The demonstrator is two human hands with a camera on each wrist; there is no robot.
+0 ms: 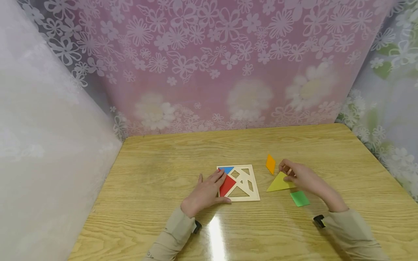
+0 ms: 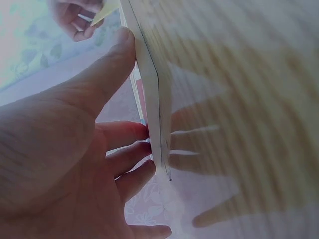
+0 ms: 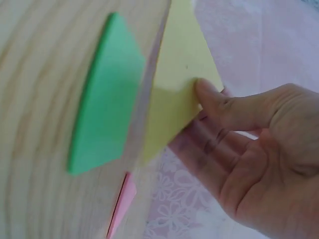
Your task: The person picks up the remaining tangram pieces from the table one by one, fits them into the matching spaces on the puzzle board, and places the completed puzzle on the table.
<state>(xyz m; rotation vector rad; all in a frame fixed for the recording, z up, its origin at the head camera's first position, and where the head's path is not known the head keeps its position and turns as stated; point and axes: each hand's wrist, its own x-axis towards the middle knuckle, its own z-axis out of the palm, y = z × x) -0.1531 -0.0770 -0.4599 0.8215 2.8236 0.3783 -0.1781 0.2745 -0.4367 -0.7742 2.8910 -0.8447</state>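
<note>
1. Puzzle board [image 1: 254, 195]: it lies flat on the table [image 1: 163, 174], partly under your left hand [image 1: 206, 190]. Its left part carries a blue triangle [image 1: 227, 169] and a larger red triangle [image 1: 228, 185]; elsewhere, table wood shows through the cut-outs.

2. Left fingers: they are fairly straight and spaced apart, pinching nothing. Some fingertips rest over the board's left side, by the two seated triangles, while your thumb touches its near edge. This placement likely steadies the board against sliding.

3. Right fingers: your right hand [image 1: 302, 177] pinches a yellow triangle [image 1: 279, 183] near one edge, the gap being only as narrow as the piece is thick. Your thumb lies on one face, with the fingers behind; how many of them touch it, I cannot tell. The triangle is tilted and appears raised off the table. Such an edge hold probably leaves most of its face in sight.

4. Loose pieces: a green square [image 1: 299, 198] lies on your near side of the yellow triangle, and an orange piece [image 1: 270, 164] beyond it, nearer the board. A pink piece [image 3: 123, 201] shows near the green one from the right wrist. Their position right of the board presumably keeps them within your right hand's reach.
</note>
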